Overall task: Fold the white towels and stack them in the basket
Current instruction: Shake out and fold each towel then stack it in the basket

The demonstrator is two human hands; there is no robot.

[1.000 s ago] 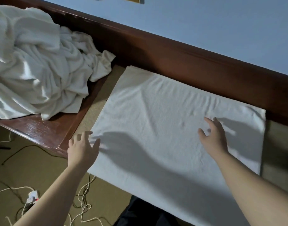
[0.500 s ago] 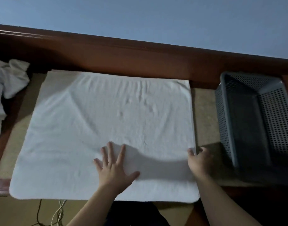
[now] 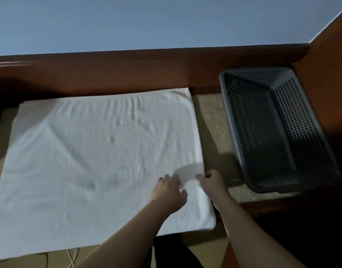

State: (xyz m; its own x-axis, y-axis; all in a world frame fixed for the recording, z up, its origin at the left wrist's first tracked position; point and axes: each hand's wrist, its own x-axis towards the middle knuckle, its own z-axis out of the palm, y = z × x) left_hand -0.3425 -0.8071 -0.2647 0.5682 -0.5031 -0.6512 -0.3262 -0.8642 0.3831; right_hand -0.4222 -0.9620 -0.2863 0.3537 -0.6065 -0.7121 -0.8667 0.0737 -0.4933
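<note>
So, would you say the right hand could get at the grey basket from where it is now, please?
Probably yes. The right hand is at the right edge of the white towel, and only bare mat lies between it and the basket, whose top is open.

Towel (image 3: 92,161) left edge cut off; right hand (image 3: 212,182) fingers blurred, perhaps pinching

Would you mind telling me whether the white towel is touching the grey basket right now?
Apart. The head view shows the towel lying flat with a bare strip of beige surface between its right edge and the basket wall.
</note>
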